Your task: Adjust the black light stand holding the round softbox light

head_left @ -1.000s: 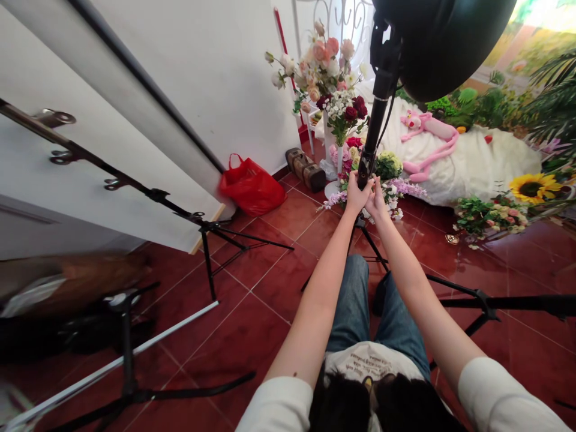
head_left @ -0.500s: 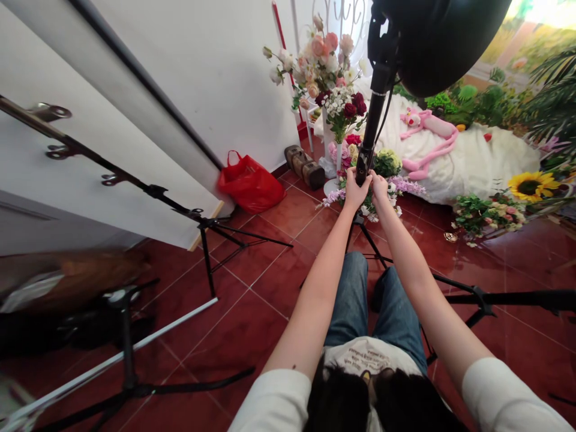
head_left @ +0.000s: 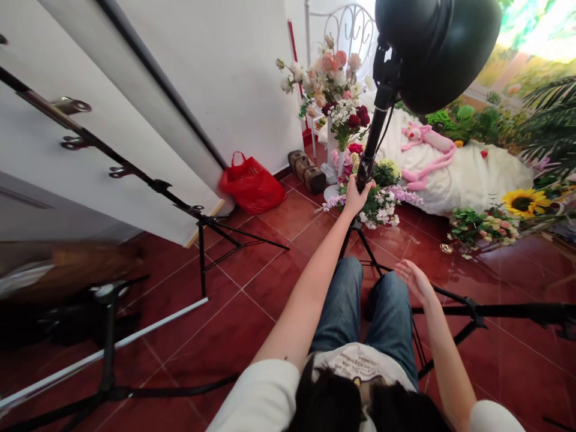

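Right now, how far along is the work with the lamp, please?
Done, it seems: the lamp is mounted on the pole, and the legs are spread. In hand: the left hand grips the pole; the right hand is open, off it. Perhaps left: letting the pole go; whether it is locked, I cannot tell.

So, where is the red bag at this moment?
In the head view, the red bag sits on the tiled floor by the white wall, left of the brown case.
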`<action>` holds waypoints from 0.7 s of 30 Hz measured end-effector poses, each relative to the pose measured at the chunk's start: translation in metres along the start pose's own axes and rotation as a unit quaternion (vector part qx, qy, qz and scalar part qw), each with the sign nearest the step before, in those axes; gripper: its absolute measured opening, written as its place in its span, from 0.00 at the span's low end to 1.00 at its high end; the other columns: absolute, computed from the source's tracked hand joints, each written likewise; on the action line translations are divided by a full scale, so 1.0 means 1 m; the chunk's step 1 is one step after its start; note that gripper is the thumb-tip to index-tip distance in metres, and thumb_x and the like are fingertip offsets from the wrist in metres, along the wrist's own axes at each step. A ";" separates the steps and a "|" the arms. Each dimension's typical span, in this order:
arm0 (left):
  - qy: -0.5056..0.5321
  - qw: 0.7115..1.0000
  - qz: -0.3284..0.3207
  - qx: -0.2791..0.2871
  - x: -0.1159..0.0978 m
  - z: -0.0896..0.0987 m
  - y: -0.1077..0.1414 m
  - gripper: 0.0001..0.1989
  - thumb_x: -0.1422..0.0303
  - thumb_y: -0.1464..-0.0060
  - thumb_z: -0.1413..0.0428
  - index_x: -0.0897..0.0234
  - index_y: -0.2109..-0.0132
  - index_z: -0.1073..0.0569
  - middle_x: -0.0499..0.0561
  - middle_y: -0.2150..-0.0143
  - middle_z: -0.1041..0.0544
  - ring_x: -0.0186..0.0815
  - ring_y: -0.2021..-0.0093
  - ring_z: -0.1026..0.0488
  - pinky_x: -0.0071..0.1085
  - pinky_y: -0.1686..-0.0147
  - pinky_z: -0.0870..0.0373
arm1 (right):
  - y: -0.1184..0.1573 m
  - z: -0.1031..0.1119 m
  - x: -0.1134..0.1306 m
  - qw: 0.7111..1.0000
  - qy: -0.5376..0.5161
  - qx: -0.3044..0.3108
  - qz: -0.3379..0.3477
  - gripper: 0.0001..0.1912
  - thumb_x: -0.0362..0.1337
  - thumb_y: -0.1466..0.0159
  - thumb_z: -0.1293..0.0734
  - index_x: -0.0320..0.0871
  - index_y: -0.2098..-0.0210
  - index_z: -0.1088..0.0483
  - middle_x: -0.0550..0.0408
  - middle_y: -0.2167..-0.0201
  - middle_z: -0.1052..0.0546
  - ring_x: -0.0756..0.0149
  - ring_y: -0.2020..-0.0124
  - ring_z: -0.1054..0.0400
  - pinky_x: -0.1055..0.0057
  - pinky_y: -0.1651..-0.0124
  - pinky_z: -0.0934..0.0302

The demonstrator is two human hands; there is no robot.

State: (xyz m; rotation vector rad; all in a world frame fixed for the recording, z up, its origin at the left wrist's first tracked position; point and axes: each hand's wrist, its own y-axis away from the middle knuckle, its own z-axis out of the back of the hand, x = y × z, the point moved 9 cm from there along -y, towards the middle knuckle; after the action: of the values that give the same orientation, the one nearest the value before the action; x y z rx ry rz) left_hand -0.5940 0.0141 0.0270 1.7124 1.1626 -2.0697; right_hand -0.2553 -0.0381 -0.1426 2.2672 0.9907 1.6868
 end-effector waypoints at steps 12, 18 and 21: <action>-0.107 0.974 0.027 -0.196 -0.007 0.004 0.040 0.17 0.61 0.37 0.51 0.67 0.47 0.39 0.69 0.40 0.38 0.45 0.33 0.41 0.43 0.33 0.45 | 0.119 0.164 -0.016 0.955 -0.161 -0.217 0.124 0.02 0.38 0.41 0.33 0.50 0.67 0.27 0.53 0.64 0.18 0.63 0.58 0.21 0.62 0.47 0.26; -0.146 0.958 0.157 -0.189 0.017 -0.084 0.146 0.19 0.73 0.41 0.50 0.70 0.44 0.45 0.72 0.39 0.45 0.47 0.35 0.41 0.47 0.35 0.43 | 0.141 0.163 0.003 0.937 -0.216 -0.226 0.154 0.04 0.37 0.41 0.32 0.45 0.66 0.26 0.51 0.66 0.18 0.64 0.61 0.21 0.68 0.52 0.25; -0.053 0.985 0.160 -0.040 0.013 -0.173 0.188 0.16 0.73 0.42 0.50 0.67 0.48 0.44 0.69 0.42 0.41 0.40 0.44 0.33 0.44 0.40 0.36 | 0.156 0.165 0.008 0.929 -0.236 -0.224 0.173 0.04 0.36 0.41 0.32 0.44 0.66 0.26 0.50 0.66 0.18 0.63 0.62 0.21 0.68 0.54 0.25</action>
State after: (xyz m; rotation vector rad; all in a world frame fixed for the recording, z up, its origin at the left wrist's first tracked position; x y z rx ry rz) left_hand -0.3565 0.0108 -0.0679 1.6086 0.8610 -1.8687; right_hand -0.0411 -0.1104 -0.1200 2.4230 0.0898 1.1919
